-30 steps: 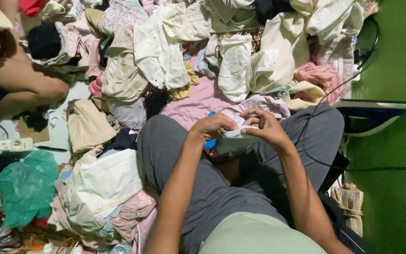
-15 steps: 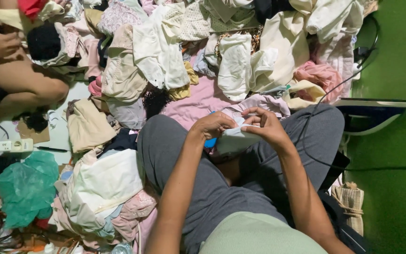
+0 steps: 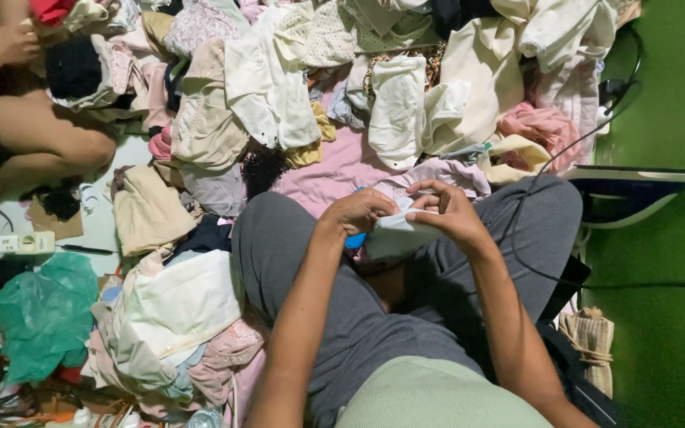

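Change since earlier frame: the two hands and the cloth between them sit almost where they were; the other person's hand at the far left has lifted toward the top corner of the heap
Head view, left hand: the left hand is curled shut, fingertips pinching the near edge of a small pale garment; a blue object shows just under the knuckles, too hidden to tell what it is
Head view, right hand: the right hand is also closed, thumb and forefinger nipping the same garment at its top edge, just beside the left fingertips
Garment's place: held between both grips, over the lap in grey trousers, its loose body hanging below the fingers
Around the grip: beyond the hands lies a pink sheet under a heap of clothes; right of the right wrist stands a steam iron, its cord crossing the knee; far left, a power strip and a green plastic bag
Step in hand: by my reading, an edge or seam is being worked between the fingertips
Next move calls for: a steady pinch on both sides, cloth kept taut, hands close together
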